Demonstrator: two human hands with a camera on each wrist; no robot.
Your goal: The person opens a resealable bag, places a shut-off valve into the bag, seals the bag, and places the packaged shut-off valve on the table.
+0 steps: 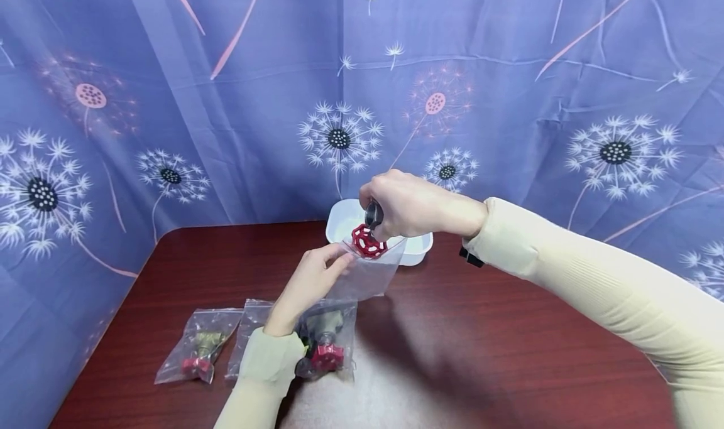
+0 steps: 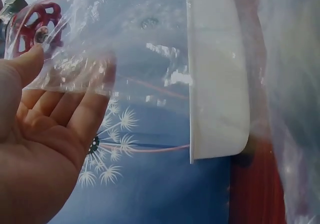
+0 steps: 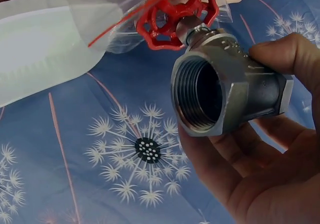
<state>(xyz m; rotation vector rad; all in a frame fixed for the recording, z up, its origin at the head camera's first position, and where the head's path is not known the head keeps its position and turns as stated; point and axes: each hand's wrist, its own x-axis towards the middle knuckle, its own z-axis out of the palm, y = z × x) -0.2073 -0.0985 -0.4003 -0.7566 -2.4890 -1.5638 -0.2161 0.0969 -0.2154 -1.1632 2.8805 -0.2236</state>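
Observation:
My right hand (image 1: 398,203) grips the threaded metal body of a gate valve (image 3: 215,89), above a white tub. The valve's red handwheel (image 1: 369,242) points down and sits at the mouth of a clear zip bag (image 1: 364,278). By its edge, my left hand (image 1: 311,281) pinches that bag between thumb and fingers. In the left wrist view the thumb lies close to the handwheel (image 2: 42,29), with the bag's film over the fingers. The right wrist view shows the thumb on one side of the valve body and fingers beneath it.
Behind the bag stands the white tub (image 1: 415,253), near the table's back edge. Bagged valves lie at the front left: one brass-coloured valve (image 1: 205,347) and another with a red wheel (image 1: 328,353), partly behind my left forearm. A patterned blue cloth (image 1: 271,134) hangs behind the table.

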